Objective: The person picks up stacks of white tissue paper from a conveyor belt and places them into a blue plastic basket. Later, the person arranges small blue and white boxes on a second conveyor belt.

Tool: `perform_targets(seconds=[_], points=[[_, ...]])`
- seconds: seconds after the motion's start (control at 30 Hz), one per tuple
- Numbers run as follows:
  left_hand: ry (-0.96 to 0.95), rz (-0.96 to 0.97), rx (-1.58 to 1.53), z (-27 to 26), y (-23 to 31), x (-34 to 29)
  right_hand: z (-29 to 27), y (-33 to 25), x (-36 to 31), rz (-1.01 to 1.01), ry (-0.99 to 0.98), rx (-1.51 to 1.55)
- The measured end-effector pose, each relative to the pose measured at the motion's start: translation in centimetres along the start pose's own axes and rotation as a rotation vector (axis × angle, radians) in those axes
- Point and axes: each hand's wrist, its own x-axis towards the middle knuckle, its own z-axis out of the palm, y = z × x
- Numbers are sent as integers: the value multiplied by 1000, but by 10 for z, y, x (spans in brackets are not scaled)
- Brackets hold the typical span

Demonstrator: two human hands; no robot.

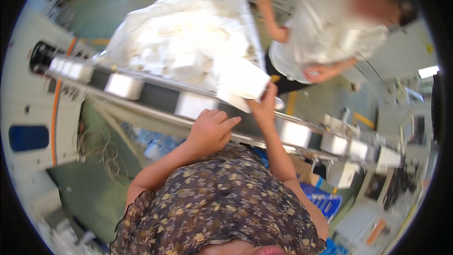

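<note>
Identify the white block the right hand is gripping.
The tilted white block, right edge in the right hand; those on the black conveyor belt lie unheld.

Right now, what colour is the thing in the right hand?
White. The boxy piece in the right hand shows best in the head view, the only one here.

Beyond the conveyor point(159, 96), white pieces point(186, 63) merge in glare (too washed-out to count), and a co-worker's hand point(325, 71) blurs around something unclear point(311, 72). Above the conveyor, the right hand point(264, 105) covers part of a white box point(246, 79).
</note>
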Motion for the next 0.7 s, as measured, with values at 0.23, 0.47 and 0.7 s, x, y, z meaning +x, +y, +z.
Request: perform_targets(seconds=[0.23,0.47,0.7], points=[[289,-218,-38,-33,-32,-74,-59,32,16,-30,-384,1152],[482,-438,219,-60,-61,-77,-5,7,82,246,-380,254],[-217,-1186,629,-203,-241,-88,-33,-63,11,10,-364,166]])
